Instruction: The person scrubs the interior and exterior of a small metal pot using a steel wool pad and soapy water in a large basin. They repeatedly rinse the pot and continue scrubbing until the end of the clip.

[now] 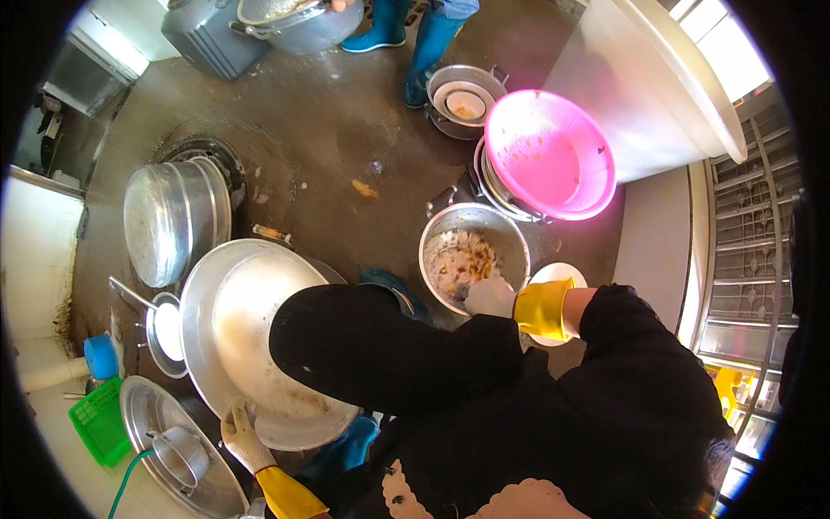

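Observation:
My left hand [243,425], in a white glove over a yellow rubber one, is at the near rim of a large metal basin [298,441] of cloudy, foamy liquid. Its fingertips lie against the rim; whether they grip it is unclear. My right hand [491,297], gloved alike, reaches into a metal pot [522,250] with brown and whitish residue inside. A dark grey scrubber [460,292] shows at its fingertips, against the pot's wall. A white bowl [559,272] stands partly under my right wrist.
A pink plastic colander [551,156] rests on stacked pots behind the pot. Further back stand nested pots [465,97], a person in teal boots [434,45] and a large white tub [603,84]. Left are a big aluminium pot [175,214], a green basket [100,422] and a metal lid [142,396].

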